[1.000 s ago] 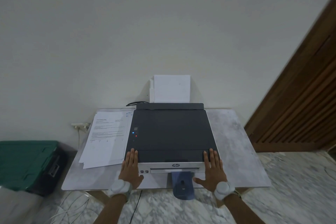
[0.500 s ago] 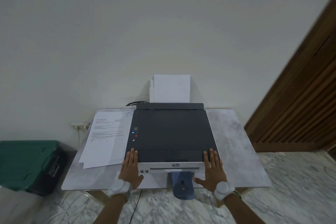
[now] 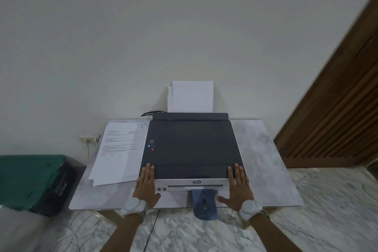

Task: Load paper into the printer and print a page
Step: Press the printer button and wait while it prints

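A dark-topped printer with a white front stands on a small marble table. White blank paper stands upright in its rear feed tray. A blue output tray sticks out at the front, with nothing on it. My left hand lies flat on the printer's front left corner. My right hand lies flat on the front right corner. Both hands have fingers extended and hold nothing. A blue light and a red light glow on the left control strip.
A stack of printed sheets lies on the table left of the printer. A green and black case sits on the floor at the left. A power strip and loose white cables lie below. A wooden slatted door stands at the right.
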A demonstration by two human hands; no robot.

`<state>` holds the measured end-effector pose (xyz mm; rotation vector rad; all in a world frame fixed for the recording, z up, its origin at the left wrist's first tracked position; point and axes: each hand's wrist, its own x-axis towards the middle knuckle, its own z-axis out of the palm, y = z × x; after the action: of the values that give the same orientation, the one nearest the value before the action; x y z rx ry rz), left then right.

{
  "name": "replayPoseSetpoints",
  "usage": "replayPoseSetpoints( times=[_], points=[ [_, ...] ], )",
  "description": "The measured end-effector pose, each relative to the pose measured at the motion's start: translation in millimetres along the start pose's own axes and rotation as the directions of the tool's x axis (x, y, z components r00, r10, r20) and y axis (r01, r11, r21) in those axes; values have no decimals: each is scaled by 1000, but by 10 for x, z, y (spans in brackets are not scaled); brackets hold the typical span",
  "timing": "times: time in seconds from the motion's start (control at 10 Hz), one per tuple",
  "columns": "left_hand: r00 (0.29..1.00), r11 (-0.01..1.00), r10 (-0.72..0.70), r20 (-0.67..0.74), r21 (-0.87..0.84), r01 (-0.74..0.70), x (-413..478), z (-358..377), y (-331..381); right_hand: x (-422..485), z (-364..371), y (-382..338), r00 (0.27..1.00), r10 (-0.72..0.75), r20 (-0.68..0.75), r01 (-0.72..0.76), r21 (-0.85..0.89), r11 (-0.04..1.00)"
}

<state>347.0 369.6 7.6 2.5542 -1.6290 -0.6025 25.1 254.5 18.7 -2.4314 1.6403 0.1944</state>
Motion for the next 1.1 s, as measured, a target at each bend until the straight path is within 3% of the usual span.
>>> replayPoseSetpoints(
  times=[1.1],
  points=[
    [994,994,-73,82,90,65,66,-194,125,15,-138,-22,1000,15,26,-16,38,999]
  ],
)
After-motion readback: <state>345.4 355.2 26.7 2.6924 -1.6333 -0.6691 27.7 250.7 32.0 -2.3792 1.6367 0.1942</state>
